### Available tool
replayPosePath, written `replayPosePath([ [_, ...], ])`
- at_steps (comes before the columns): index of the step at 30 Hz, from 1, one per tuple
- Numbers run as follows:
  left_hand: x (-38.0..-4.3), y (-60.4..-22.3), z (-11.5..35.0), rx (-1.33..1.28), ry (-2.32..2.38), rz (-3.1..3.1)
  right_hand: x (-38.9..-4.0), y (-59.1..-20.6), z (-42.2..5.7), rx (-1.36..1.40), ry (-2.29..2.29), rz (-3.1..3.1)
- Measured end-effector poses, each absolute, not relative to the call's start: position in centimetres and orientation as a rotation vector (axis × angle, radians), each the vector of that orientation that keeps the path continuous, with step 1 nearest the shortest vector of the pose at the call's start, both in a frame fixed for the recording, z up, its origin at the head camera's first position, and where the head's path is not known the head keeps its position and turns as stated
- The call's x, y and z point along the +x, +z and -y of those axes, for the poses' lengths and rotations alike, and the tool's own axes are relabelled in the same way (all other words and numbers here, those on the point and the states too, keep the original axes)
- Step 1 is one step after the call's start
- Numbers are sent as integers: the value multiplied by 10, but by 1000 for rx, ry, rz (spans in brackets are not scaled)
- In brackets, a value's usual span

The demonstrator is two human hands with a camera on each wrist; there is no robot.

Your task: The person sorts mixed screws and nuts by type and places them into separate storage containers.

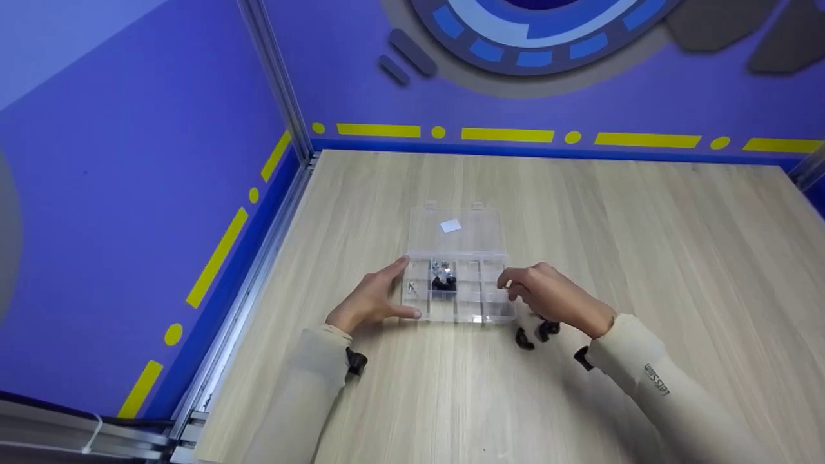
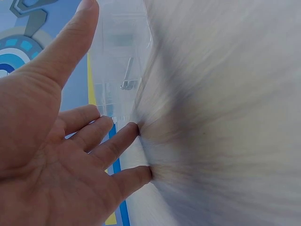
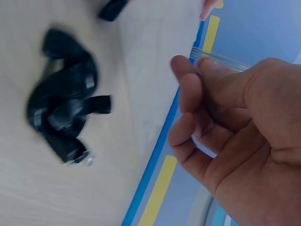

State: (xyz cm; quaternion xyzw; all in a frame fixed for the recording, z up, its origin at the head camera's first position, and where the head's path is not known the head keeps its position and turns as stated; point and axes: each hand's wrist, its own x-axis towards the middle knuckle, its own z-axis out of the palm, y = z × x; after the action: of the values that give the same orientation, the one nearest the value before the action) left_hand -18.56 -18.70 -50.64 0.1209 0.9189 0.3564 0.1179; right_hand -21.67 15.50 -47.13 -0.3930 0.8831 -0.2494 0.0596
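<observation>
A clear plastic compartment box lies on the table with its lid folded back. My left hand rests spread along its left side, thumb at the near corner. The left wrist view shows the palm of that hand with fingers extended. My right hand hovers at the box's right edge, fingers curled and thumb against them. In the right wrist view, whether that hand pinches something small cannot be made out. Black curved parts and small shiny pieces sit in compartments.
More black parts lie on the wooden table to the box's near right. A small metal piece is in a left compartment. A white label is on the lid. Blue panels stand at the left and back.
</observation>
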Motion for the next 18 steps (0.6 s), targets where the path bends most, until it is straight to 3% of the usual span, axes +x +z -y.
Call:
replayPosePath([
  [18,-186,-507,186,337,1066,-2674,-217,-457,-102,-1466,-736,-2675],
])
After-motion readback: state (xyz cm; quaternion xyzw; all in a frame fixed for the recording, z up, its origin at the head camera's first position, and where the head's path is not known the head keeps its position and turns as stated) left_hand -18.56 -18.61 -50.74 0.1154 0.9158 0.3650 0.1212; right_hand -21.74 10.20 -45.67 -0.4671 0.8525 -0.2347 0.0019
